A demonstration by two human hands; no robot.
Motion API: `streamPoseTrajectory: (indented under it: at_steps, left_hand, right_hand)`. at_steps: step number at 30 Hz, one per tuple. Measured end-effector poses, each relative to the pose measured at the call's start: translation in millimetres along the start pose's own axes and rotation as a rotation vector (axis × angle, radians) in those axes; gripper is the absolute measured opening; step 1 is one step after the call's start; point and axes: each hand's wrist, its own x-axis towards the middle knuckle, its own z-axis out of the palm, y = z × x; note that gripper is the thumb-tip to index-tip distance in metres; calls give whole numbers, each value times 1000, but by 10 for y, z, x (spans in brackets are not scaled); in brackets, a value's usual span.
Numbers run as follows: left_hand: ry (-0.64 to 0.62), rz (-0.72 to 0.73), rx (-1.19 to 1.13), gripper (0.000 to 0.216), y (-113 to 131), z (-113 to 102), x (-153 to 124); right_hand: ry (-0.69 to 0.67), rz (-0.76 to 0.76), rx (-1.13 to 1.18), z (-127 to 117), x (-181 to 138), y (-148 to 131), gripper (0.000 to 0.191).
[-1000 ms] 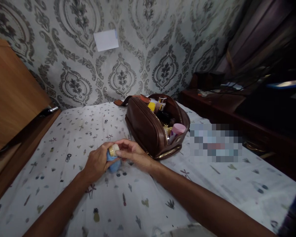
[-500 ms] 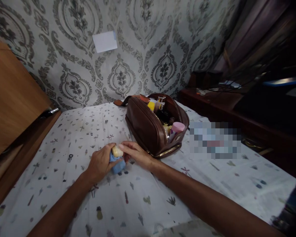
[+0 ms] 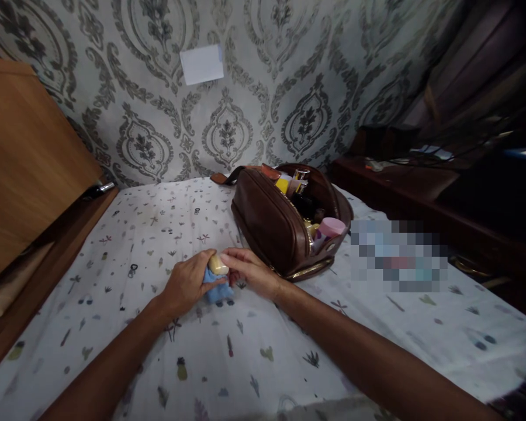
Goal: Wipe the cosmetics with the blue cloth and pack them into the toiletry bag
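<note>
A small, rounded, pale yellow container (image 3: 218, 265) is held between my two hands over the bed-like surface. My left hand (image 3: 189, 279) is closed around it from the left, together with a crumpled blue cloth (image 3: 217, 290) that bunches below it. From the other side, my right hand (image 3: 253, 272) pinches the container with thumb and fingers; some of its fingertips are hidden behind it. Just beyond my right hand rests a brown leather toiletry bag (image 3: 269, 219), unzipped. A pink-capped container (image 3: 333, 227) and several bottles stick up inside the bag.
White patterned fabric (image 3: 149, 356) covers the surface below my hands. A wooden panel (image 3: 30, 158) borders it on the left, with a patterned wall (image 3: 158, 111) behind. To the right lie a blurred-out item (image 3: 398, 257) and a dark wooden furniture edge (image 3: 390, 193).
The whole view has shifted slightly, so everything appears farther right. Both hands keep their hold; the yellow container is turned a little differently between them.
</note>
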Motion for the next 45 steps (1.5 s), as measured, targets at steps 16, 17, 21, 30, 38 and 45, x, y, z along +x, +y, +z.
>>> streamPoseTrajectory:
  at_steps: [16, 17, 21, 30, 38, 45]
  left_hand:
    - [37, -94, -98, 42, 111, -155, 90]
    - [26, -104, -130, 43, 103, -159, 92]
    - [4, -163, -317, 40, 84, -193, 106]
    - [-39, -199, -582, 39, 141, -237, 157]
    - [1, -236, -495, 40, 164, -232, 174]
    - [6, -234, -539, 43, 232, -269, 159]
  right_hand:
    - [55, -52, -17, 26, -32, -73, 56]
    - [44, -47, -5, 22, -34, -72, 54]
    - [24, -22, 118, 24, -29, -38, 48]
    - [33, -96, 268, 63, -34, -21, 59]
    - [58, -111, 174, 98, -49, -42, 52]
    - [-12, -97, 141, 98, -65, -42, 61]
